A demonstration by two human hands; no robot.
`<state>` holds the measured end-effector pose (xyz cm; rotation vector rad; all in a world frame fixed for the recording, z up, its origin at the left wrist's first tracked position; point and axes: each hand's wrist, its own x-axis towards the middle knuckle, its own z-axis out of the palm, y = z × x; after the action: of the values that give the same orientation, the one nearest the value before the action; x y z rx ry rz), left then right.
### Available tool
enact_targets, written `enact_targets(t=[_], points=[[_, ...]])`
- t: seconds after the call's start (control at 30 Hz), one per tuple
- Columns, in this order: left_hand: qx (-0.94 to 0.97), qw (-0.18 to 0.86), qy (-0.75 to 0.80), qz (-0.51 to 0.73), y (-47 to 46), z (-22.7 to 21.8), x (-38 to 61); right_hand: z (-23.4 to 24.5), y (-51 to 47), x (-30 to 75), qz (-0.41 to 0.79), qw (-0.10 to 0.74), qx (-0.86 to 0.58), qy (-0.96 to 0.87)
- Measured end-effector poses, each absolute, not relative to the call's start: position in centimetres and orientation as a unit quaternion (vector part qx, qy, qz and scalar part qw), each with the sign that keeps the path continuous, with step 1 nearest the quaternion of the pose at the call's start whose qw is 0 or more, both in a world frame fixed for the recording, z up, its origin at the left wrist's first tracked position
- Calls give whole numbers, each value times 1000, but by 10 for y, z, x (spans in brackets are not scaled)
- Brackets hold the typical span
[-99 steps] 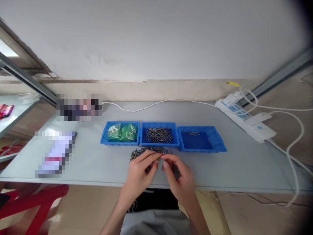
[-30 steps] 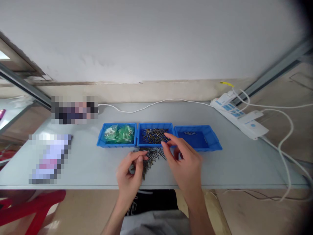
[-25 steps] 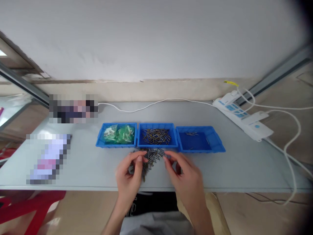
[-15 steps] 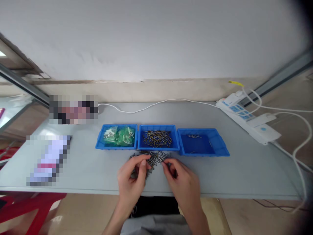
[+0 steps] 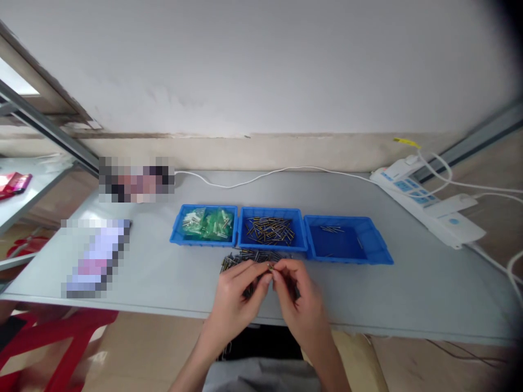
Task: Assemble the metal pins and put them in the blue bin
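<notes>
My left hand (image 5: 241, 296) and my right hand (image 5: 303, 299) meet at the fingertips above the near side of the desk. Both are closed in a pinch on a small metal piece (image 5: 270, 267), mostly covered by the fingers; it looks like a screw. Beneath and behind them lies a loose pile of grey metal screws (image 5: 255, 256), partly hidden by my hands. Just beyond, the middle blue bin (image 5: 273, 211) holds many thin pieces with dark and brass-coloured parts (image 5: 269, 231).
The left blue bin (image 5: 176, 234) contains green and clear bags (image 5: 208, 223) of small parts. In the right blue bin (image 5: 378, 247) lie several thin pieces (image 5: 332, 229). A white power strip (image 5: 425, 204) with cables stands at the right, and a pixelated phone-like object (image 5: 100, 256) at the left.
My hands were apart over the pile, each pinching; they have come together and the fingertips now meet on the small metal piece. The camera view has shifted slightly left.
</notes>
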<state>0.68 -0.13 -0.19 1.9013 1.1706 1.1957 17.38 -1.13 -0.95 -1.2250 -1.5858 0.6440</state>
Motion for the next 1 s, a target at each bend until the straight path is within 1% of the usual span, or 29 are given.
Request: enact_targets(t=[0.23,0.37,0.67,1.0], points=[[713,313,429,458,1,-2,8,-17,-16,177,277,488,-493,-664],[705,301,430,476,1,-2,8,-16,-20,177,291,477,-490,-669],[713,251,433,491,3,-3,9,-22,-22,179,322,501,-496,-632],[720,252,421,490,2,-10,8,-25,-24,180,339,507,-497,-618]])
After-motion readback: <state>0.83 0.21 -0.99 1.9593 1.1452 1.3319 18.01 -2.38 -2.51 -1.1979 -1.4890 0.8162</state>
